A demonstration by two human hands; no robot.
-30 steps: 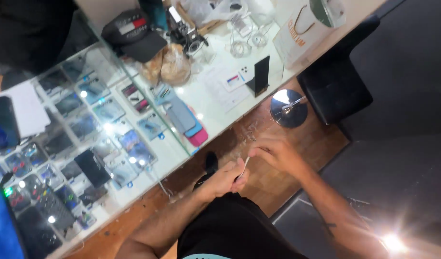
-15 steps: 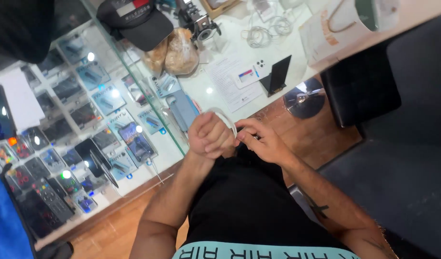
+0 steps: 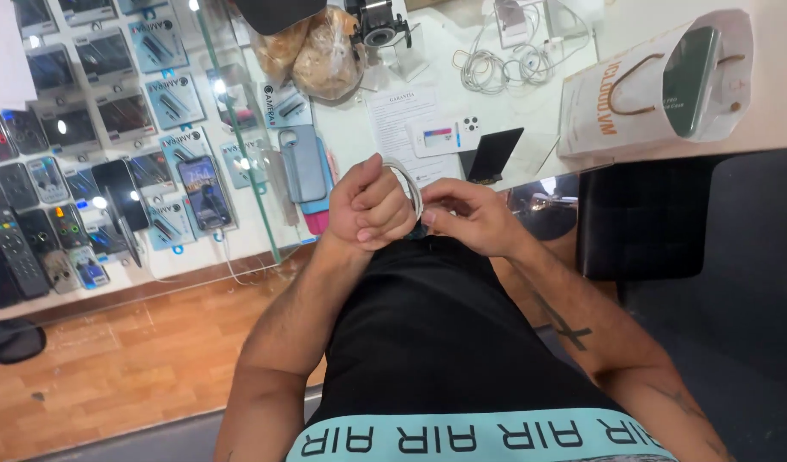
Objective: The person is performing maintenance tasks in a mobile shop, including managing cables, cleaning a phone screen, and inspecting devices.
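The left hand is curled into a fist, its grip pressed together around a coil of thin white cable that loops over the knuckles. The right hand sits just beside it, thumb and forefinger pinching the cable's loose run where it meets the coil. Both hands hover in front of the person's black shirt, near the counter's edge — the cable is off the counter entirely, held between the two hands.

By the look of it, the work in hand is winding the cable into a tidy loop. A further turn would call for the right hand to feed slack round the fist without letting the loops slip off.

Beyond the hands, the white counter carries a printed sheet, a white phone lying back-up, a dark phone propped beside it, a tangle of white cords and a paper bag lying on its side. A glass showcase of phones and cases fills the left. A black chair stands close on the right — nothing crowds the hands themselves.
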